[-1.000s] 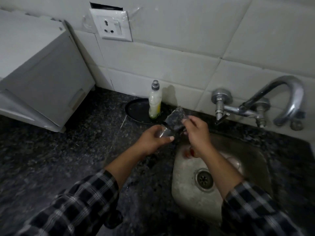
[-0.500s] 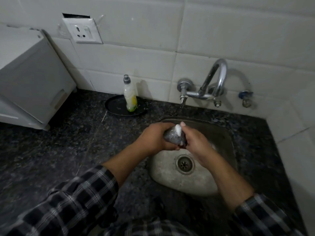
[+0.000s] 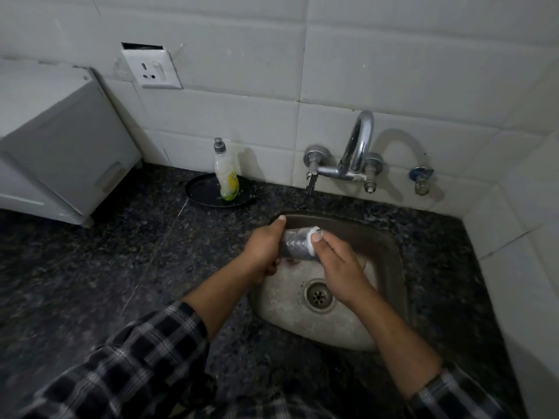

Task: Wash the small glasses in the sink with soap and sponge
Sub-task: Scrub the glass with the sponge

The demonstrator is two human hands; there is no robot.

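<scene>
Left hand (image 3: 262, 249) is clenched around a small glass (image 3: 295, 247), holding it on its side with the mouth turned toward the right hand (image 3: 338, 267), probably so that the inside can be reached. That hand pinches the sponge (image 3: 311, 237) at the mouth, thumb on its white soapy edge. A dark mass showing through the wall looks like the rest of it pushed inside, though I cannot be sure. Both hands hang above the sink (image 3: 393, 249), likely so drips fall toward the drain (image 3: 317, 295) below them. Beyond the hands the tap (image 3: 358, 146) appears dry, and the soap bottle (image 3: 226, 175) stands on a black plate (image 3: 202, 192) past the left hand.
</scene>
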